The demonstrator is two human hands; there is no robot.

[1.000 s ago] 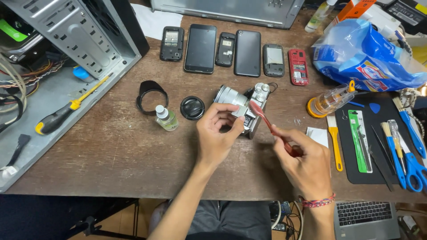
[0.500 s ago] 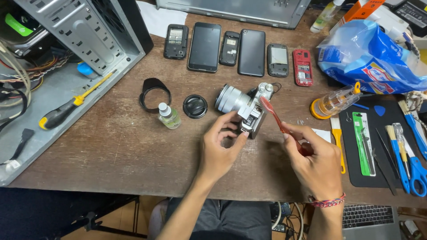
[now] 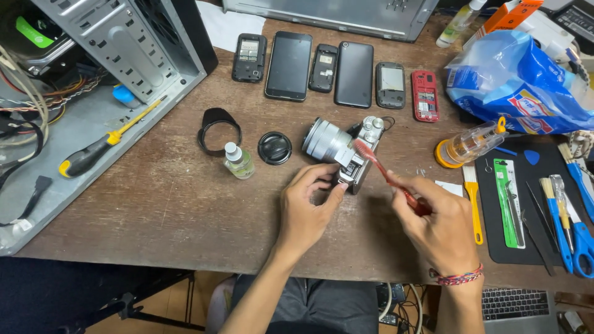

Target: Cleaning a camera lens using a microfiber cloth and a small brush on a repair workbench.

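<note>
Steadying a silver camera (image 3: 346, 151) at the centre of the wooden table (image 3: 173, 204), the left hand (image 3: 309, 207) gripped its body so it lay still, lens pointing to ten o'clock. The right hand (image 3: 436, 226), closed around a red toothbrush (image 3: 383, 173), touched the bristles to the camera's top. A lens cap (image 3: 275, 148) and a small bottle (image 3: 237, 161) sat at nine o'clock, set aside within reach.

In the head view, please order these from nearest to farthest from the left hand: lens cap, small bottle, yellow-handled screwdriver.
From the left hand:
1. Lens cap, round and black, just up-left of the hand.
2. Small bottle, a little farther left.
3. Yellow-handled screwdriver, far left, on the computer case.
</note>
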